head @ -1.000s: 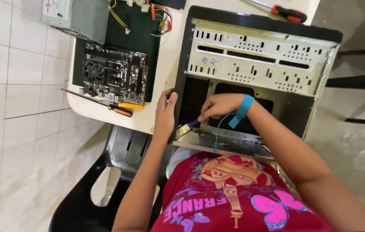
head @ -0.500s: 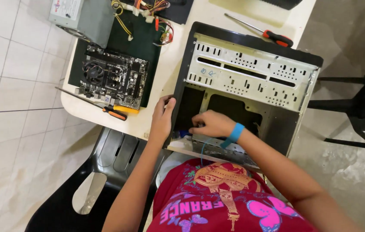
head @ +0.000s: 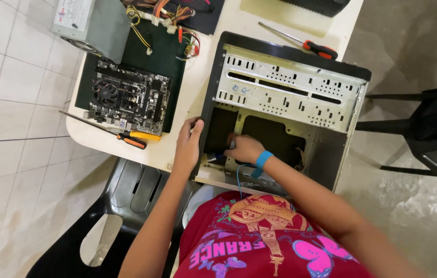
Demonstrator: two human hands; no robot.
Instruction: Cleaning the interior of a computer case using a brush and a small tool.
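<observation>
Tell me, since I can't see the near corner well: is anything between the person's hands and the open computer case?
Nothing visible. The left hand already grips the computer case at its near-left edge, and the right hand is inside, on a small blue-tipped part I cannot identify.

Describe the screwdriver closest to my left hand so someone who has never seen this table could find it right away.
Start at the open computer case on the white table. Left of it lies a motherboard on a dark mat. The orange-handled screwdriver lies along the board's near edge, just left of the left hand; the other screwdriver, beyond the case, has a red-and-black handle.
</observation>
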